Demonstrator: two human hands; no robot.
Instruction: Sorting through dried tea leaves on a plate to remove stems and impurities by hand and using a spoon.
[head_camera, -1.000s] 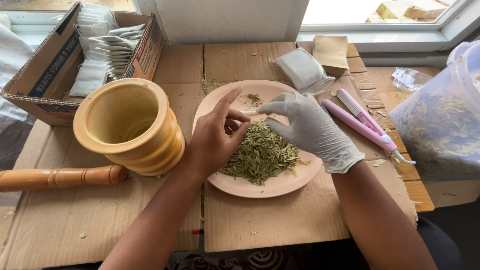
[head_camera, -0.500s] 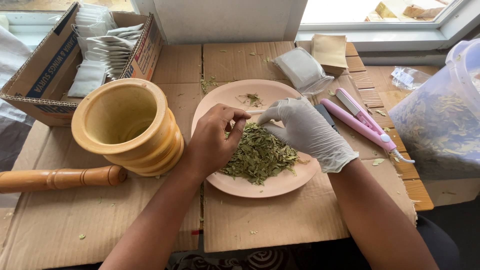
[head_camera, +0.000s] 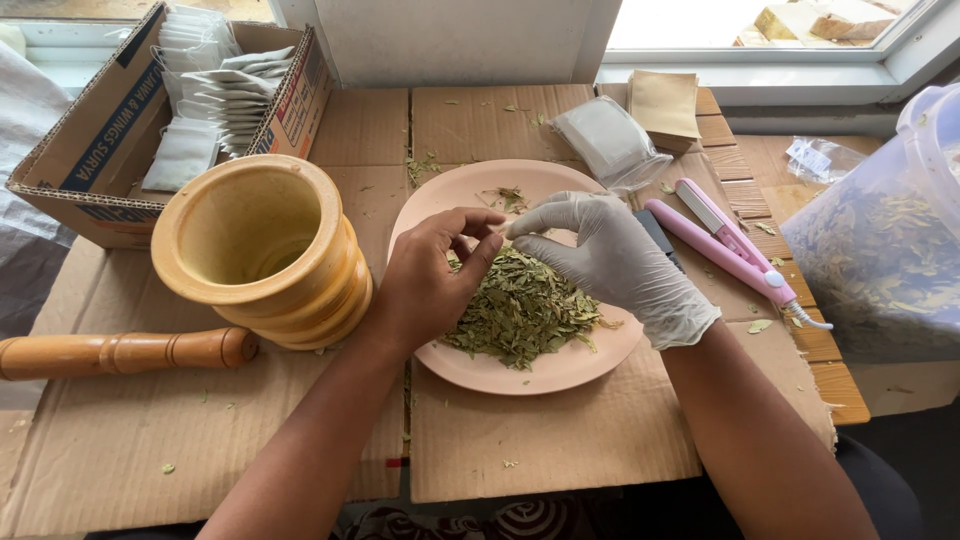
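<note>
Pinching at the same small spot, my bare left hand (head_camera: 425, 285) and my white-gloved right hand (head_camera: 610, 260) meet fingertip to fingertip above the pile of dried green leaves (head_camera: 525, 310). Whatever sits between the fingertips is too small to make out. The leaves lie on the round salmon-pink plate (head_camera: 560, 375), heaped toward its 6 o'clock half.

At 10 o'clock from the plate an open brown cardboard box (head_camera: 75, 165) with blue and red printing holds stacks of flat white paper sachets (head_camera: 215, 85). At 1 o'clock lie a clear plastic packet of white sachets (head_camera: 610, 140) and a tan paper pouch (head_camera: 665, 105). At 3 o'clock rests a pink handheld sealer (head_camera: 725, 240), and beyond it a large clear plastic tub of dried leaves (head_camera: 885, 260). At 9 o'clock the yellow wooden mortar (head_camera: 265, 250) stands just beside my left wrist, its wooden pestle (head_camera: 120, 352) lying on the cardboard sheet (head_camera: 560, 440).
</note>
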